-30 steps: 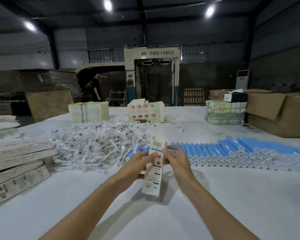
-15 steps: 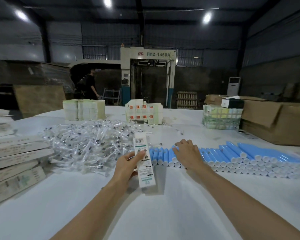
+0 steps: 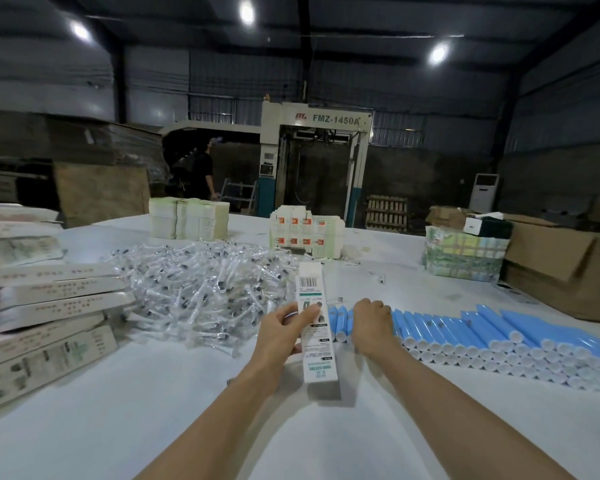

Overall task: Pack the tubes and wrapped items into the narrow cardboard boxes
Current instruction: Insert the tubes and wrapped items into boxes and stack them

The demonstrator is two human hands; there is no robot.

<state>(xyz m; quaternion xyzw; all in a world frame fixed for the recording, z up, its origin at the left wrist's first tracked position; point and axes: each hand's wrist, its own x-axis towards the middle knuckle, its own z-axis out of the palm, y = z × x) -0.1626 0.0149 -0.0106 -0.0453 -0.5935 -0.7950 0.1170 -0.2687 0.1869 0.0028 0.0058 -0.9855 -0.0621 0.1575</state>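
Observation:
My left hand (image 3: 280, 333) grips a narrow white cardboard box (image 3: 315, 327) with a barcode near its top, held upright just above the white table (image 3: 187, 410). My right hand (image 3: 371, 323) lies on the left end of a long row of blue tubes (image 3: 482, 336) with white caps, fingers curled down over them. Whether it has hold of a tube is hidden by the hand itself. A big heap of clear-wrapped items (image 3: 201, 285) lies to the left of the box.
Flat printed cartons (image 3: 45, 306) are stacked at the left edge. Bundles of folded boxes (image 3: 189, 220) (image 3: 305, 233) stand further back, a wrapped bundle (image 3: 463, 254) and brown cardboard boxes (image 3: 565, 261) at the right. A person (image 3: 201, 171) stands by a large machine (image 3: 312, 161) behind.
My right hand let go of the box and went to the blue tubes, where its fingers have curled down. My left hand now holds the box alone, a little lower and more upright.

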